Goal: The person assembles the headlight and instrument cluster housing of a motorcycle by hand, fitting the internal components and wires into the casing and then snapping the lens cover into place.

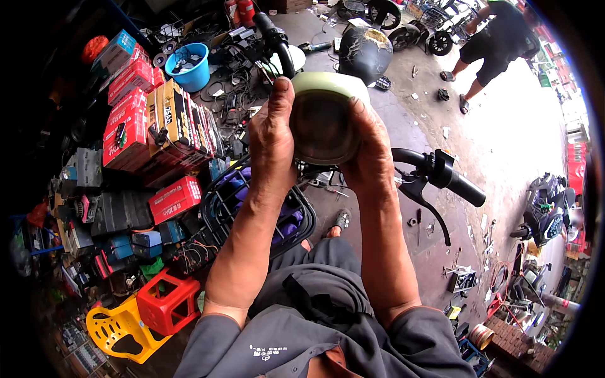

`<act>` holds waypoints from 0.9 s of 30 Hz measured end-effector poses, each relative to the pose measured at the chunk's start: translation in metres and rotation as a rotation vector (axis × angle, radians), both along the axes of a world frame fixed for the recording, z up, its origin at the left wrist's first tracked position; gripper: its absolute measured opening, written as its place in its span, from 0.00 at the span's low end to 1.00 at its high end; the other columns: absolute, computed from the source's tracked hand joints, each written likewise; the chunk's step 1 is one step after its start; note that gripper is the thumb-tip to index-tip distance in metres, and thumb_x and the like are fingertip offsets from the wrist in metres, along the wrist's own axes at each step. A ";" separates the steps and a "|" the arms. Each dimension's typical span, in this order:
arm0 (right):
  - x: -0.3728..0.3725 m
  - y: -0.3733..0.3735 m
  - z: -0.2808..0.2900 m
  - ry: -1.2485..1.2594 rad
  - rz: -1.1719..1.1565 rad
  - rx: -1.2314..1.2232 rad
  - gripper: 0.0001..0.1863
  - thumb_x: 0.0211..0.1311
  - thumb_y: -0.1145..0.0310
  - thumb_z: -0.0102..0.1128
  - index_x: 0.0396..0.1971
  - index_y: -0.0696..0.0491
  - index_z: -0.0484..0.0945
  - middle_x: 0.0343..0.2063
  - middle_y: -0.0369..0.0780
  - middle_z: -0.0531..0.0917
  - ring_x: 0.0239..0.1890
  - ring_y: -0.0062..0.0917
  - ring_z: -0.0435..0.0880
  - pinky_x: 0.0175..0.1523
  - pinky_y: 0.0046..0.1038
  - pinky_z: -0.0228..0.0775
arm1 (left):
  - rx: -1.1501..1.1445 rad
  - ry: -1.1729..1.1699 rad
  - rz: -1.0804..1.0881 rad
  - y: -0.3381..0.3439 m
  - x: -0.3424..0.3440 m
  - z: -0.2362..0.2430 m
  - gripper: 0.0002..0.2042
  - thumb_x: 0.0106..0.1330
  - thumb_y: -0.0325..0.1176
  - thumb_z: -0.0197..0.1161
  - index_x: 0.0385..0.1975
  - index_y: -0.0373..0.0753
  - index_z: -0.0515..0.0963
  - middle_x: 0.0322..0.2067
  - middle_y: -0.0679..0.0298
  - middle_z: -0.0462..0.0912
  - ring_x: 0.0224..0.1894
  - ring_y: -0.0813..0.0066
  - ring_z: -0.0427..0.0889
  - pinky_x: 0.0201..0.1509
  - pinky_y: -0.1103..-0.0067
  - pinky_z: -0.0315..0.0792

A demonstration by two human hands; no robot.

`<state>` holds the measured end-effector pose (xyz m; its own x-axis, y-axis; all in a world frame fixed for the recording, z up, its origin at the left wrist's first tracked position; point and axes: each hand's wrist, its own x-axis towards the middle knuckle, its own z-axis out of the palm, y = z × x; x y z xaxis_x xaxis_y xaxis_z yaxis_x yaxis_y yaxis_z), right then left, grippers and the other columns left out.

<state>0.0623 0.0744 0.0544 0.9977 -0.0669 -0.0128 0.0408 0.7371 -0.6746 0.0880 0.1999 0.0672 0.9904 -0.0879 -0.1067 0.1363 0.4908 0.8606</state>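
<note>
Between both hands is a rounded pale-green housing (324, 85) with a dark, glossy oval face, held up in front of the handlebar. My left hand (274, 129) grips its left side, thumb pointing up along the edge. On the opposite side my right hand (370, 142) presses with the thumb near the upper rim; the fingers of both hands are mostly hidden beneath. Behind it, the handlebar shows a black left grip (271, 31) and a black right grip (463, 188) with a brake lever (435, 211). Under my left forearm lies a black wire basket (305, 230) with purple cloth inside.
Stacked red battery boxes (129, 129), a blue bucket (189, 69) and tangled cables crowd the left. A red stool (167, 302) and yellow chair (123, 331) stand lower left. Another person (498, 41) stands far right, above a parked scooter (545, 211). Tools litter the right floor.
</note>
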 end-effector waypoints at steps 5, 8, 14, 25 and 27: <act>0.002 0.005 -0.002 0.006 -0.008 0.026 0.25 0.65 0.60 0.64 0.54 0.62 0.73 0.47 0.44 0.83 0.46 0.27 0.84 0.54 0.29 0.78 | 0.232 -0.093 0.121 -0.001 0.002 -0.003 0.29 0.72 0.58 0.52 0.38 0.31 0.81 0.33 0.65 0.82 0.36 0.79 0.77 0.43 0.79 0.73; 0.001 0.005 0.003 0.019 0.026 0.011 0.27 0.66 0.56 0.63 0.54 0.63 0.73 0.47 0.44 0.83 0.46 0.27 0.84 0.54 0.29 0.78 | 0.281 -0.149 0.131 0.002 0.008 -0.011 0.29 0.72 0.58 0.52 0.39 0.31 0.81 0.34 0.64 0.82 0.37 0.77 0.78 0.43 0.79 0.74; 0.004 0.000 0.010 0.270 -0.068 -0.149 0.34 0.68 0.42 0.55 0.54 0.62 0.73 0.47 0.46 0.83 0.46 0.31 0.86 0.55 0.33 0.80 | 0.251 -0.148 0.089 0.000 0.010 -0.029 0.27 0.73 0.54 0.52 0.45 0.31 0.81 0.40 0.60 0.84 0.40 0.75 0.81 0.47 0.78 0.75; 0.000 0.002 0.011 0.188 -0.131 -0.141 0.26 0.64 0.52 0.66 0.48 0.61 0.79 0.41 0.42 0.85 0.40 0.24 0.85 0.49 0.27 0.78 | 0.012 0.015 0.137 -0.007 0.002 -0.002 0.19 0.69 0.45 0.57 0.35 0.32 0.83 0.31 0.65 0.83 0.35 0.79 0.78 0.44 0.81 0.72; 0.000 0.002 0.012 0.192 -0.091 -0.130 0.27 0.59 0.56 0.72 0.49 0.63 0.77 0.42 0.42 0.84 0.40 0.24 0.84 0.49 0.26 0.77 | 0.020 -0.002 0.218 -0.012 0.001 -0.003 0.20 0.69 0.47 0.57 0.31 0.32 0.82 0.28 0.65 0.81 0.30 0.79 0.76 0.39 0.79 0.71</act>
